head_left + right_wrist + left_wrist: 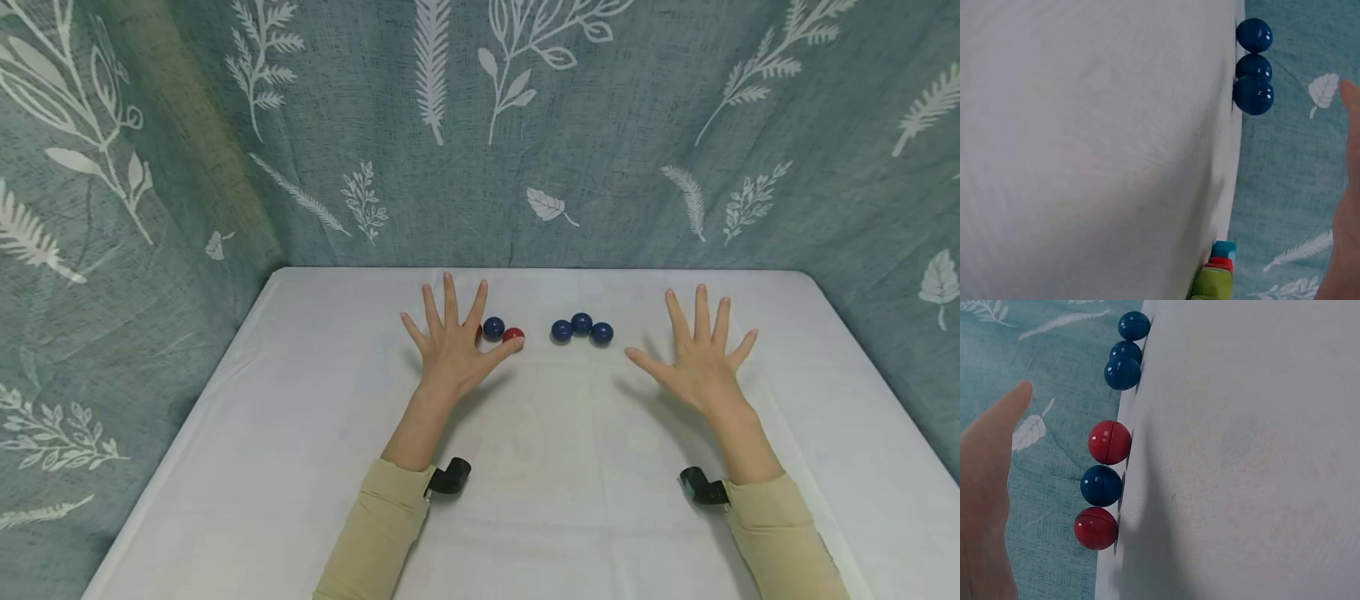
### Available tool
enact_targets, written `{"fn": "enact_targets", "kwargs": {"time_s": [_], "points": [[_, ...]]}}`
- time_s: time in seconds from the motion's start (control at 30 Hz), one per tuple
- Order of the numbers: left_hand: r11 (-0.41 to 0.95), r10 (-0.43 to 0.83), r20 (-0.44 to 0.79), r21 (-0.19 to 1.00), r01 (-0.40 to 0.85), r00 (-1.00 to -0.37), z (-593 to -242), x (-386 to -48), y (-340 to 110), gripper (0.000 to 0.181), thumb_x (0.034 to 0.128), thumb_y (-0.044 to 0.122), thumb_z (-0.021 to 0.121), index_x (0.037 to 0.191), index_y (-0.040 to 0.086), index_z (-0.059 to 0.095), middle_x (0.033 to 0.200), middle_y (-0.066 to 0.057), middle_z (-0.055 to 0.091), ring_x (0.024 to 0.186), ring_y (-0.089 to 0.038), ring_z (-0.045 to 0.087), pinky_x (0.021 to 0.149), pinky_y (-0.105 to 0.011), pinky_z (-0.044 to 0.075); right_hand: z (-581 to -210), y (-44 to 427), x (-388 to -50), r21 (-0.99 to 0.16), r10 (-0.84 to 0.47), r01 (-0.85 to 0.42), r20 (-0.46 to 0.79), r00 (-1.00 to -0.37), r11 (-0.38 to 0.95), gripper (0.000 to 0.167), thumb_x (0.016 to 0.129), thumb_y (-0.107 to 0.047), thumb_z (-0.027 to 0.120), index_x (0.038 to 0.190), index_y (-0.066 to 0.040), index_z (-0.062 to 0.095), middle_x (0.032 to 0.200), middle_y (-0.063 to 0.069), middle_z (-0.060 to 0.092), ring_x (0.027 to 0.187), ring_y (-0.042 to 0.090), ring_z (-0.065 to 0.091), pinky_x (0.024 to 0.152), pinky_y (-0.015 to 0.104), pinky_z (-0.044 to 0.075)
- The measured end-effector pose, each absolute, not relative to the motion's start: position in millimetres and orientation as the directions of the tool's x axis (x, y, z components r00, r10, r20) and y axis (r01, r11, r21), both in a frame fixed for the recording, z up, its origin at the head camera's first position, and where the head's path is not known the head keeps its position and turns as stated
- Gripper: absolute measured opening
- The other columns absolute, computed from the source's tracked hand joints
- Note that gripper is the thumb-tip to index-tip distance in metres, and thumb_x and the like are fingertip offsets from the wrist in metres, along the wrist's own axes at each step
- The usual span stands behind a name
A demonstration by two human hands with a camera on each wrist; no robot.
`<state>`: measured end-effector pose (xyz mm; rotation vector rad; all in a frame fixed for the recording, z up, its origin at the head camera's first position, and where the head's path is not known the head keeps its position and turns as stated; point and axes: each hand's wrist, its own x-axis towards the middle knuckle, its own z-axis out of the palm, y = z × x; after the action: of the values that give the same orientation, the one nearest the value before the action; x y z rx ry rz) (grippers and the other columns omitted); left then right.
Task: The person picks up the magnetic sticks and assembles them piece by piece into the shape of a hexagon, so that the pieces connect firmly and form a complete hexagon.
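Observation:
My left hand (pixel 452 350) is held spread and palm down above the table, gripping nothing. Beyond it and partly hidden by it lie a blue ball (pixel 493 328) and a red ball (pixel 513 333); a second red ball (pixel 1095 529) shows fully in the left wrist view. These three form a row. Right of them sit three glossy blue balls (pixel 581 323) close together. My right hand (pixel 702 367), also spread with fingers straight, hovers right of the blue balls and touches none. Small teal, red and green pieces (pixel 1213 282) appear low in the right wrist view; the hand hides them from the head view.
A white cloth (pixel 540 467) covers the table. Green-blue curtains (pixel 465 200) with white leaf prints hang behind the far edge and along the sides. Each wrist carries a small black camera (pixel 451 477).

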<state>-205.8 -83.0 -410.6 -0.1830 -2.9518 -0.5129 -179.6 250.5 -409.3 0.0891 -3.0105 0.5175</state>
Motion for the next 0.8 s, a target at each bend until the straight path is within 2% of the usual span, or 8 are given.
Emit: {"fn": "enact_targets", "kwargs": {"time_s": [0.2, 0.37, 0.5, 0.6, 0.7, 0.8], "points": [[0.922, 0.129, 0.180, 0.341, 0.185, -0.975, -412, -205, -83, 0.097, 0.0803, 0.082, 0.044, 0.156, 0.035, 0.006, 0.161, -0.009, -0.017, 0.142, -0.029, -0.028, 0.103, -0.067, -0.017, -411, 254, -178, -0.400, -0.052, -0.087, 0.098, -0.994, 0.912, 0.103, 0.087, -0.071, 0.050, 0.157, -0.020, -0.007, 0.158, 0.013, -0.026, 0.139, 0.037, -0.032, 0.094, 0.075, -0.019], [0.867, 0.194, 0.274, 0.401, 0.295, -0.942, -412, -203, -82, 0.087, 0.0888, 0.064, 0.055, 0.157, 0.023, 0.019, 0.162, -0.015, 0.000, 0.147, -0.035, -0.008, 0.108, -0.065, -0.008, -411, 260, -177, -0.527, -0.045, -0.105, 0.127, -0.991, 0.844, 0.095, 0.093, -0.059, 0.052, 0.157, -0.010, 0.001, 0.159, 0.021, -0.016, 0.142, 0.045, -0.018, 0.099, 0.075, -0.009], [0.769, 0.251, 0.372, 0.485, 0.417, -0.894, -414, -203, -78, 0.070, 0.0938, 0.041, 0.061, 0.151, 0.011, 0.036, 0.158, -0.018, 0.021, 0.145, -0.037, 0.014, 0.112, -0.061, 0.008, -410, 270, -177, -0.604, -0.071, -0.168, 0.182, -0.981, 0.779, 0.082, 0.098, -0.043, 0.054, 0.153, 0.002, 0.013, 0.157, 0.031, -0.001, 0.141, 0.052, -0.005, 0.102, 0.075, 0.000], [0.661, 0.278, 0.419, 0.569, 0.489, -0.864, -416, -203, -74, 0.055, 0.0952, 0.028, 0.062, 0.143, 0.007, 0.048, 0.150, -0.016, 0.038, 0.139, -0.032, 0.030, 0.111, -0.053, 0.023, -409, 280, -177, -0.629, -0.091, -0.206, 0.211, -0.973, 0.750, 0.072, 0.100, -0.034, 0.054, 0.150, 0.008, 0.022, 0.154, 0.034, 0.009, 0.140, 0.054, 0.002, 0.103, 0.073, 0.006], [0.549, 0.289, 0.458, 0.640, 0.537, -0.841, -417, -204, -68, 0.041, 0.0954, 0.021, 0.062, 0.133, 0.006, 0.058, 0.136, -0.013, 0.054, 0.127, -0.025, 0.047, 0.104, -0.045, 0.038, -409, 289, -177, -0.636, -0.089, -0.209, 0.216, -0.972, 0.743, 0.064, 0.101, -0.031, 0.053, 0.147, 0.008, 0.031, 0.152, 0.032, 0.020, 0.140, 0.052, 0.011, 0.104, 0.071, 0.013], [0.446, 0.298, 0.483, 0.692, 0.567, -0.824, -419, -206, -60, 0.032, 0.0938, 0.014, 0.063, 0.124, 0.003, 0.064, 0.123, -0.011, 0.062, 0.114, -0.023, 0.057, 0.093, -0.044, 0.047, -409, 297, -178, -0.633, -0.068, -0.181, 0.199, -0.978, 0.753, 0.058, 0.101, -0.032, 0.052, 0.144, 0.004, 0.038, 0.149, 0.030, 0.030, 0.135, 0.052, 0.024, 0.101, 0.070, 0.023]]}}
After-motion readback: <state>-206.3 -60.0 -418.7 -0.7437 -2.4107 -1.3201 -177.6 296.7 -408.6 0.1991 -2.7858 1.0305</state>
